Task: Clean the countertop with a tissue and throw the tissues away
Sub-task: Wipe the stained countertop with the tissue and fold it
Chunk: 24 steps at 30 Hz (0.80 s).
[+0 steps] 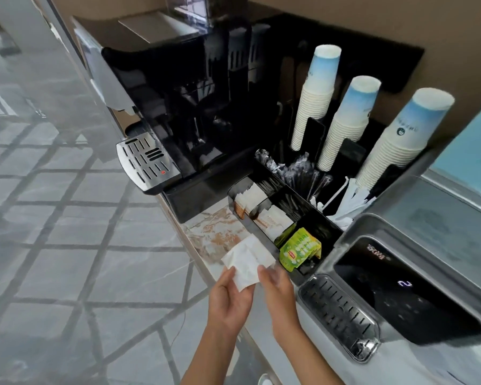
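A white crumpled tissue (247, 261) is held over the front edge of the marbled countertop (215, 232). My left hand (229, 297) pinches its lower left part between thumb and fingers. My right hand (277, 290) grips its right edge from the other side. Brownish stains show on the bare strip of countertop just beyond the tissue.
A black coffee machine (178, 115) with a metal drip tray stands at the left. A black organiser (295, 215) holds sachets, green tea bags (300, 250), stirrers and three stacks of paper cups (342, 123). A water dispenser (400, 287) sits at the right. Grey tiled floor lies left.
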### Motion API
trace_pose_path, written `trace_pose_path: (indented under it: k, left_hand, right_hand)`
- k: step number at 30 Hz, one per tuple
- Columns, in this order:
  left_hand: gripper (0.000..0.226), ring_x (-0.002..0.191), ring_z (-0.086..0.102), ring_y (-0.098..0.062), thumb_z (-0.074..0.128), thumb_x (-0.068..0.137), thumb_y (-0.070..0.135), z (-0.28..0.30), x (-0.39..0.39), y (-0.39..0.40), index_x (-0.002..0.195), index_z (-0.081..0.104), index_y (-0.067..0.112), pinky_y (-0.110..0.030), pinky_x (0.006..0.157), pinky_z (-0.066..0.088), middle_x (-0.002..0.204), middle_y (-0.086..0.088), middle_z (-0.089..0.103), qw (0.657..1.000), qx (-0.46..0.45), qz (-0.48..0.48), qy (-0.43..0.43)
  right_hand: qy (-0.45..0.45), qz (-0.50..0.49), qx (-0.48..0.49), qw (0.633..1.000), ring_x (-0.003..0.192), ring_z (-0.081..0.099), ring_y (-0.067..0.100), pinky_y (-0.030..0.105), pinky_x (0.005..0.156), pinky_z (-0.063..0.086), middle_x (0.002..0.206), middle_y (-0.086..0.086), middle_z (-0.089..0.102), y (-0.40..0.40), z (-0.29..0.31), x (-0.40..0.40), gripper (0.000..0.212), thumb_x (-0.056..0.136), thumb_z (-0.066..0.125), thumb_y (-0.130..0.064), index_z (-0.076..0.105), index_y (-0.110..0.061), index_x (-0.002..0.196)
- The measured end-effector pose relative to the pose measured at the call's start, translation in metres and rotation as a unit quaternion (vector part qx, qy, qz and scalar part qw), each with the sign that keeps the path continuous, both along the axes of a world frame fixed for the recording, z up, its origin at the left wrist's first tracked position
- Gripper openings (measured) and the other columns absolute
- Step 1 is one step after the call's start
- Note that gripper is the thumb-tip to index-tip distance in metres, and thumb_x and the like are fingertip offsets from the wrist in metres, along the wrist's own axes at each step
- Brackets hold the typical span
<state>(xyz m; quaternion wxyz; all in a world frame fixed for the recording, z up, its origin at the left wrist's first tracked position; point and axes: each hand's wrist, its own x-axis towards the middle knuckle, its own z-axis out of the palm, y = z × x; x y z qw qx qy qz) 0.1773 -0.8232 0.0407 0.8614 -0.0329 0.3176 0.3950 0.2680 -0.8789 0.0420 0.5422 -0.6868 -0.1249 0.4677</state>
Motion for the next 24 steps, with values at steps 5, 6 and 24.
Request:
trace_pose_path:
  k: [5, 6, 24]
  left_hand:
    - [0.034, 0.107, 0.072, -0.038, 0.049, 0.092, 0.004, 0.027, 0.039, -0.021, 0.116, 0.072, -0.004, -0.047, 0.099, 0.056, 0.123, -0.024, 0.071, 0.995, 0.05, -0.081, -0.009]
    - [0.033, 0.104, 0.073, -0.037, 0.048, 0.093, 0.003, 0.027, 0.038, -0.022, 0.111, 0.075, -0.003, -0.045, 0.091, 0.06, 0.119, -0.024, 0.073, 0.994, 0.065, -0.087, -0.01]
    - [0.018, 0.086, 0.078, -0.028, 0.07, 0.092, 0.012, 0.021, 0.004, -0.015, 0.103, 0.075, -0.001, -0.032, 0.068, 0.061, 0.097, -0.019, 0.08, 0.846, 0.233, -0.309, 0.366]
  right_hand:
    - [0.1, -0.107, 0.094, 0.985, 0.092, 0.069, 0.031, 0.042, 0.089, 0.052, 0.096, 0.014, 0.075, -0.028, 0.008, 0.029, 0.02, 0.094, 0.066, -0.016, 0.067, 0.004, 0.097]
    - [0.083, -0.111, 0.09, 0.986, 0.086, 0.065, 0.032, 0.043, 0.085, 0.05, 0.09, 0.017, 0.07, -0.028, 0.007, 0.031, 0.025, 0.093, 0.067, -0.014, 0.061, 0.01, 0.093]
    - [-0.036, 0.107, 0.056, 0.992, 0.063, 0.057, 0.014, 0.021, 0.047, 0.04, 0.082, 0.002, 0.075, -0.062, 0.023, 0.063, 0.017, 0.096, 0.055, -0.006, 0.069, -0.009, 0.105]
